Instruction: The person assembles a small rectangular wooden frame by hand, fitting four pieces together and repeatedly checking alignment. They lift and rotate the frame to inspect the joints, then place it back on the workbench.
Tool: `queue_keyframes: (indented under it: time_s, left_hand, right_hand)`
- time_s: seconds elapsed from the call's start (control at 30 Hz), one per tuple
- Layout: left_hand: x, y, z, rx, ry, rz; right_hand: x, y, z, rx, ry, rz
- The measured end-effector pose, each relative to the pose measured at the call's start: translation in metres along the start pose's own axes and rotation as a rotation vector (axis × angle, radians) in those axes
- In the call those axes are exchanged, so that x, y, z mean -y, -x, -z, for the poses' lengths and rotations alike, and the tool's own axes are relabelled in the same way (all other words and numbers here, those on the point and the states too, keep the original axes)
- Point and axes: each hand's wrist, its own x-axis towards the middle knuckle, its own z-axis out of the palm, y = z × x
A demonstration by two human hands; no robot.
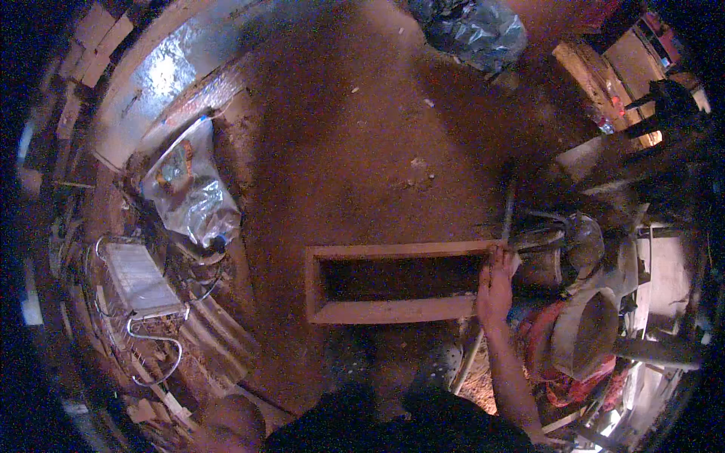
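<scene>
A rectangular wooden frame [400,310] with a dark, hollow middle lies across the view in front of my feet. My right hand [495,291] is at its right end, covering most of the short side. The fingers point away from me along the wood and look closed over that end. A small pale patch shows beside the fingertips; I cannot make out what it is. At the lower left edge only a blurred part of my left arm [230,423] appears, and the left hand itself is out of sight.
Brown floor [340,151] stretches beyond the frame. Left are a shiny plastic bag [200,196] and a white rack-like piece [140,278] with bent wire. Right, near my forearm, stand a round wooden-looking container [585,332] and red cloth [538,340]. Dark crumpled plastic [476,34] lies far off.
</scene>
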Motion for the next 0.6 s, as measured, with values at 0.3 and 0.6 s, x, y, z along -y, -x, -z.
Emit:
queue_keyframes:
  time_s: [0.3, 0.6]
  left_hand:
    - [-0.104, 0.018, 0.025, -0.203, 0.447, -0.172]
    - [-0.05, 0.043, 0.139, -0.593, -0.446, -0.334]
  right_hand:
    - [0.091, -0.026, -0.064, 0.313, 0.184, 0.462]
    - [0.23, -0.001, -0.154, 0.487, -0.027, 0.99]
